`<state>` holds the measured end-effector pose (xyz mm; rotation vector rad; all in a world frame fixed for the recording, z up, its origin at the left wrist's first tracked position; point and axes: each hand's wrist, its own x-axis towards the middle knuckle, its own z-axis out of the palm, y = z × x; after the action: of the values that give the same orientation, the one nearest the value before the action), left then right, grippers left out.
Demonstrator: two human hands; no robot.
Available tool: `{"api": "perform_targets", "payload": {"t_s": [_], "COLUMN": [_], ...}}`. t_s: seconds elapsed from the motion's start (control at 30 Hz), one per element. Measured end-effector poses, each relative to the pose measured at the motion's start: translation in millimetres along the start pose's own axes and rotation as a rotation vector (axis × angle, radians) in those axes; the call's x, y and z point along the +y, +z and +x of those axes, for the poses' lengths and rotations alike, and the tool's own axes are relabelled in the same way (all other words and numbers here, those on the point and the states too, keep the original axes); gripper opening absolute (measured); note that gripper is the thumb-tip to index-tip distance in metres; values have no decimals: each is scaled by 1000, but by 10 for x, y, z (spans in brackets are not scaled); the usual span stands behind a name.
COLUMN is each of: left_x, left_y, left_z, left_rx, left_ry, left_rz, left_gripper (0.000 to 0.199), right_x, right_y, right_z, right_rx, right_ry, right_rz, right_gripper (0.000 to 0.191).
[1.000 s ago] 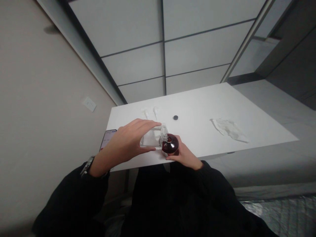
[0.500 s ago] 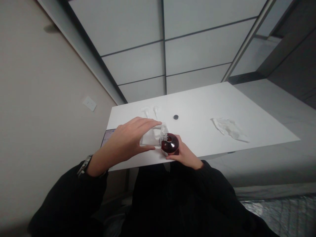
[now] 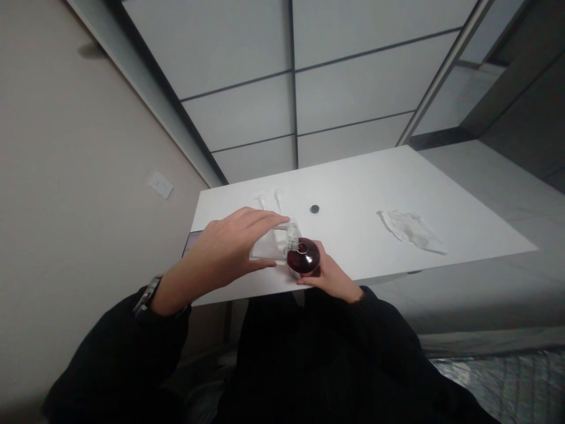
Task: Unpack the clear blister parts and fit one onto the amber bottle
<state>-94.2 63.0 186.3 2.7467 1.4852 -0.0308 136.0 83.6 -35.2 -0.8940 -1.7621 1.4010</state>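
Note:
My left hand [image 3: 229, 244] grips a clear square-sided bottle [image 3: 270, 244] between thumb and fingers. That bottle is tipped on its side, its neck pointing right at the mouth of a dark red round bottle [image 3: 302, 257]. My right hand [image 3: 333, 274] is wrapped round the red bottle, which stands upright near the front edge of the white table [image 3: 353, 182]. The two bottles meet or overlap at their necks; whether liquid is flowing is too small to tell.
Two white pump heads [image 3: 278, 196] lie behind the clear bottle, and a small dark cap [image 3: 315, 209] sits to their right. A crumpled white tissue [image 3: 411, 229] rests further right. Part of a device with a screen [image 3: 191, 240] shows beside my left wrist.
My left wrist and forearm have shifted slightly left. Both bottles remain in nearly the same place, each still held.

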Motion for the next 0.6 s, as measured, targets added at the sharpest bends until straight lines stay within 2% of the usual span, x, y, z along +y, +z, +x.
{"api": "perform_targets", "payload": {"t_s": [0.6], "left_x": [8], "left_y": [-56], "left_z": [23], "left_rx": [-16], "left_ry": [19], "left_rz": [18], "left_gripper": [63], "right_x": [5], "right_y": [-2], "right_z": [5], "right_rx": [12], "right_ry": [-24], "right_rz": [-27], "right_gripper": [99]}}
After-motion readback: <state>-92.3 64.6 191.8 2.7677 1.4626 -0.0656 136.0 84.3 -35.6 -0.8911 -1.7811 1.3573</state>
